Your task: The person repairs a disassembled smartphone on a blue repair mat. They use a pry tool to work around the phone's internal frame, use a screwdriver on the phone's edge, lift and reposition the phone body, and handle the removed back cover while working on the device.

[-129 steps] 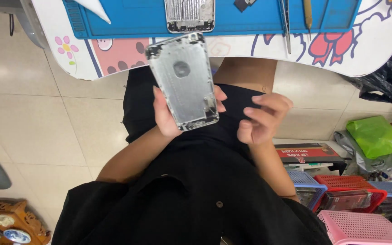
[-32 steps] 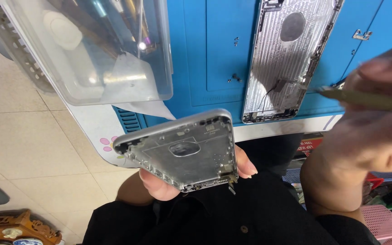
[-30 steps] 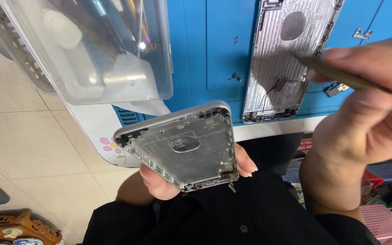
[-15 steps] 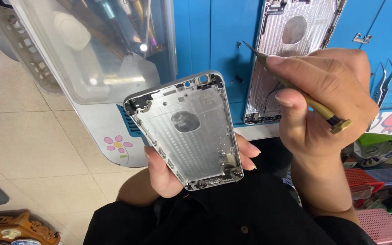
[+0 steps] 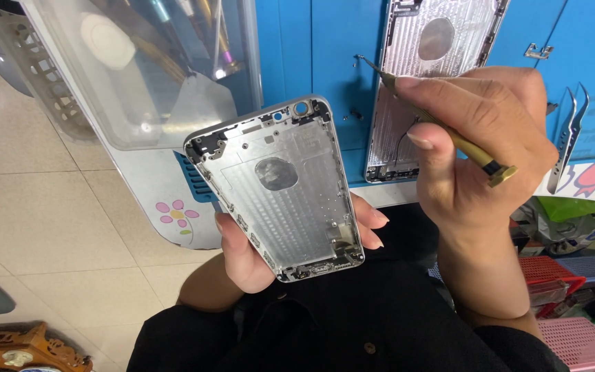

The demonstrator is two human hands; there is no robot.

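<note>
My left hand (image 5: 242,251) grips a bare silver phone back housing (image 5: 280,186), inner side up, its camera end pointing away from me. To the right of the housing, my right hand (image 5: 480,131) pinches a slim brass-coloured tool (image 5: 473,153) whose fine tip (image 5: 359,58) points up and to the left. Under that tip, a second silver phone housing (image 5: 418,76) lies on the blue mat (image 5: 311,62).
A clear plastic box (image 5: 153,69) with tools inside stands at the upper left on the mat. Metal tweezers (image 5: 566,138) lie at the right of the mat. Red and pink baskets (image 5: 573,303) sit on the tiled floor at the lower right.
My left hand has raised the housing and turned it more upright. My right hand has shifted the tool toward the centre, its tip now over the second housing.
</note>
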